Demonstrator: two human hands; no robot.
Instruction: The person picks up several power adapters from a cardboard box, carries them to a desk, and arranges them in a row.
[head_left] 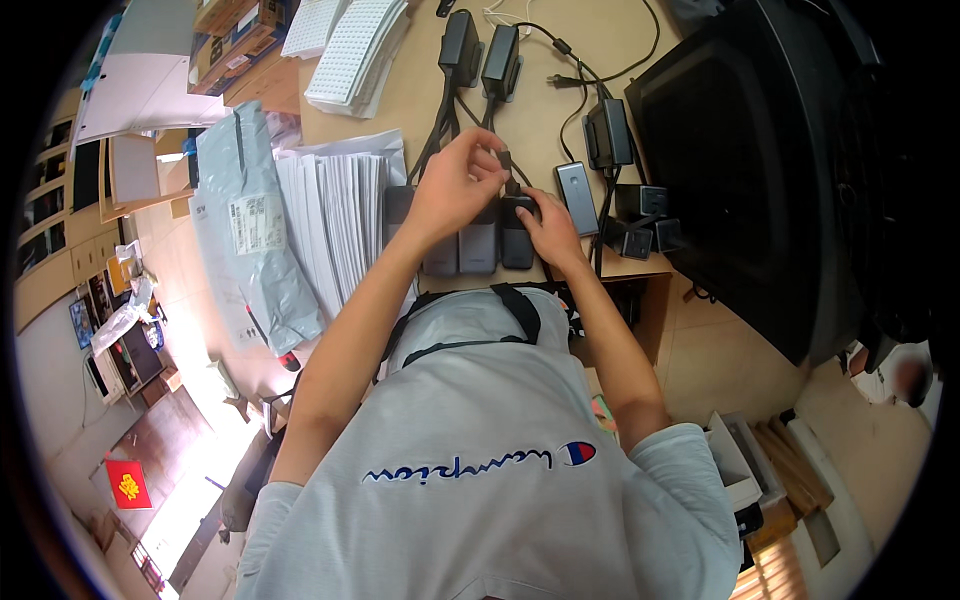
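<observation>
My left hand (455,185) is closed, thumb and forefinger pinching a small dark cable plug (506,166). Right below the plug, a dark power bank (517,240) lies near the table's front edge. My right hand (552,232) grips its right side, thumb at the upper end. Beside it on the left lie a grey power bank (478,247) and a similar grey block (440,259), partly behind my left wrist. Whether the plug touches the power bank, I cannot tell. Right of my right hand rests a slim grey device (575,198).
Two black power adapters (460,48) with cables stand farther back, and another adapter (606,134) lies to the right. A large black monitor (740,170) borders the right side. At left are a paper stack (335,215), a grey plastic mailer (258,230) and white perforated sheets (357,55).
</observation>
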